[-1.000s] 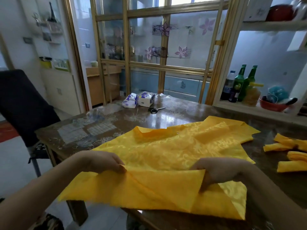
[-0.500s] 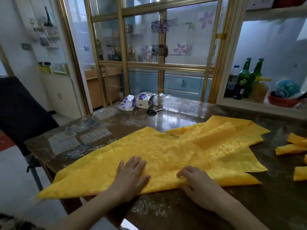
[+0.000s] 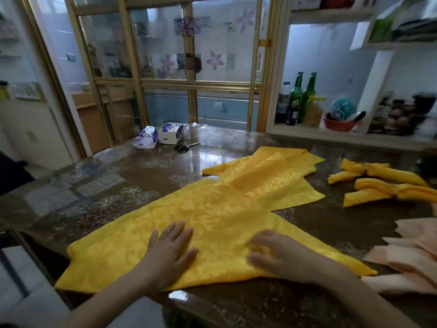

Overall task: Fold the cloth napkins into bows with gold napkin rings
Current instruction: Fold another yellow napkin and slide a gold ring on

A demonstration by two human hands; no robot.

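Napkin: yellow, lying flat at 6 o'clock on the surface, looks folded over once into a long band. Left hand is flat on it, fingers straight and spread, pressing. Right hand is also on the cloth, fingers bent and blurred. Can't tell if it pinches a layer or just rests.

Step in hand, my read: smoothing and setting the fold before pleating. To do it well:
- Use the left hand as anchor and sweep the right hand out toward 4 o'clock.
- Line up the layer edges before creasing.
- Press evenly; the fabric looks slick and will likely creep otherwise.

Edges and room:
- 7 o'clock: cloth corner looks to hang past the surface edge. Pull it in, or its weight may drag the fold.
- 1 o'clock: second yellow cloth touches or overlaps; can't tell which.
- 3 o'clock: yellow bundles, cinched mid-length.
- 4 o'clock: pink napkins just beside, so that side is tight.
- 10 o'clock: open room.
- 12 o'clock: scissors and tissue packs, well apart.
- No ring that I can make out.
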